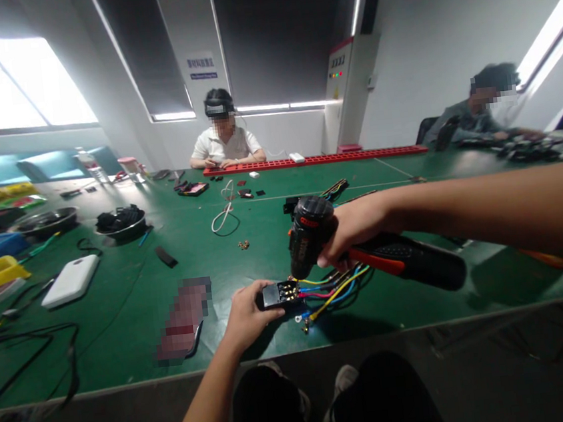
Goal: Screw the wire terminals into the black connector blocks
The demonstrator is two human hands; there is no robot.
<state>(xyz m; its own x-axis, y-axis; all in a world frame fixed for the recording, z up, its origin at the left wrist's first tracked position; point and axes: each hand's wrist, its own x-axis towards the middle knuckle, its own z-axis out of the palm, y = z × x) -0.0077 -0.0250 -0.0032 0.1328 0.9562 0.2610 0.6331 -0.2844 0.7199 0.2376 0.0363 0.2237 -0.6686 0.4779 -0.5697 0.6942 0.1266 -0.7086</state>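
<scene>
My left hand (252, 313) grips the left end of a black terminal block (273, 295) near the table's front edge, thumb on the near side and fingers on the far side. Brass-coloured screws show on its top. Yellow, blue and red wires (338, 293) run from its right side, some passing under the drill. My right hand (351, 229) is wrapped round the handle of a black and orange cordless drill (309, 235). The drill points down, its tip close to the block's far right corner; whether it touches a screw I cannot tell. Small brass screws (306, 327) lie just in front.
A phone (185, 320) lies left of my left hand. Loose brass screws (243, 245) and a white cable (225, 215) are farther back. Left stand a white power bank (70, 281) and a metal bowl (121, 229) of black parts. Two people sit beyond the green table (122, 322).
</scene>
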